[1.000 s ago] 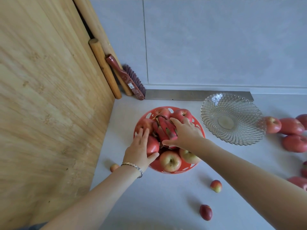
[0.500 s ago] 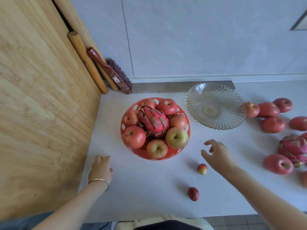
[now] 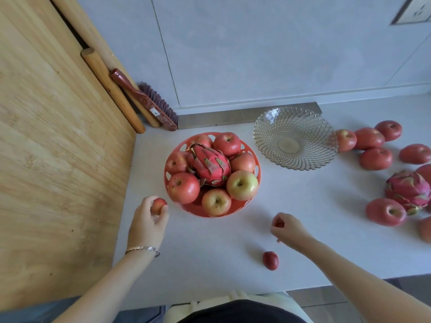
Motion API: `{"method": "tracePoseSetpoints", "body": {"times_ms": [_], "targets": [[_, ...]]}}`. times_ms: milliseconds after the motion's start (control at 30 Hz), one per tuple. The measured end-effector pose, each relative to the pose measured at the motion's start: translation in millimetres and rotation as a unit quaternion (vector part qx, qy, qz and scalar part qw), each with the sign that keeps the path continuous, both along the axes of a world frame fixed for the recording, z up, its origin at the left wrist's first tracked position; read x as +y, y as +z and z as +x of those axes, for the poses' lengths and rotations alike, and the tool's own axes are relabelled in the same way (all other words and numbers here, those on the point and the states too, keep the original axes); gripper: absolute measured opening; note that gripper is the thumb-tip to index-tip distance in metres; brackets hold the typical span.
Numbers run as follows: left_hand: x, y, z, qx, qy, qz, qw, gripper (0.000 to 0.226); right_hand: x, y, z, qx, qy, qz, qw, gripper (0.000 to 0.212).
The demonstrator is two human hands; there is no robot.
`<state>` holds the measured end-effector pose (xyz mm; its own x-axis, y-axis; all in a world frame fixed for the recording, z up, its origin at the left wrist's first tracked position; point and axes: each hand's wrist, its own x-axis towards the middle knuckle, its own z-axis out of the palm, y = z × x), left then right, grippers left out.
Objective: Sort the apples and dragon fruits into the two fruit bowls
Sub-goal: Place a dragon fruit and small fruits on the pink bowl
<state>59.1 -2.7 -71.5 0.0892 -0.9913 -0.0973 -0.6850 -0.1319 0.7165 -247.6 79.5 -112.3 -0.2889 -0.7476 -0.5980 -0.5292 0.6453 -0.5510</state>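
The left hand point(image 3: 148, 220) curls its thumb and fingertips round a small pink-red fruit point(image 3: 158, 205), just beside the near-left rim of the orange bowl point(image 3: 258, 170). A bracelet point(image 3: 142, 248) sits on that wrist. The right hand point(image 3: 289, 228) is partly closed, fingers pinching a small red fruit point(image 3: 278, 223) that is mostly hidden, above the white counter point(image 3: 210, 248) to the near-right of the same bowl. A dark red fruit point(image 3: 270, 260) lies on the counter near that hand, apart from it.

The orange bowl holds 7 apples point(image 3: 184, 187) ringed round 1 dragon fruit point(image 3: 208, 165) that rests on top at the middle. The glass bowl point(image 3: 268, 136) stands just to its right with nothing in it. Further right, loose apples point(image 3: 375, 158) lie scattered on the counter, 1 touching the glass bowl's rim, and a second dragon fruit point(image 3: 408, 190) sits among them. A brush point(image 3: 149, 102) leans in the back corner.
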Motion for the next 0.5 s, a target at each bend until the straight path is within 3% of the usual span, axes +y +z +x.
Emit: {"method": "tracePoseSetpoints", "body": {"times_ms": [67, 100, 200, 267, 367, 500], "targets": [[12.1, 20.3, -15.9, 0.037, -0.022, -0.026, 0.999, 0.013, 4.0, 7.5, -1.0, -0.096, -0.031, 0.037, 0.994, 0.006], [17.9, 27.5, -22.7, 0.045, -0.041, -0.033, 0.998, 0.013, 7.8, 11.8, -0.7, -0.096, 0.007, 0.068, 0.993, 0.004], [27.2, 37.9, -38.3, 0.052, -0.094, -0.033, 0.994, 0.017, 21.8, 17.6, 7.0, 0.072, 0.214, 0.142, 0.964, 0.044], [27.5, 41.2, -46.4, 0.047, -0.111, -0.035, 0.992, 0.027, 27.0, 14.0, 17.1, 0.151, 0.278, 0.143, 0.938, 0.059], [24.2, 43.4, -54.7, 0.015, -0.146, -0.060, 0.987, 0.042, 26.6, 6.1, 26.9, 0.135, 0.259, 0.129, 0.948, 0.044], [7.8, 36.8, -60.7, -0.132, -0.204, -0.195, 0.950, 0.028, 19.8, 11.0, 27.4, 0.097, 0.181, 0.077, 0.976, 0.025]]}}
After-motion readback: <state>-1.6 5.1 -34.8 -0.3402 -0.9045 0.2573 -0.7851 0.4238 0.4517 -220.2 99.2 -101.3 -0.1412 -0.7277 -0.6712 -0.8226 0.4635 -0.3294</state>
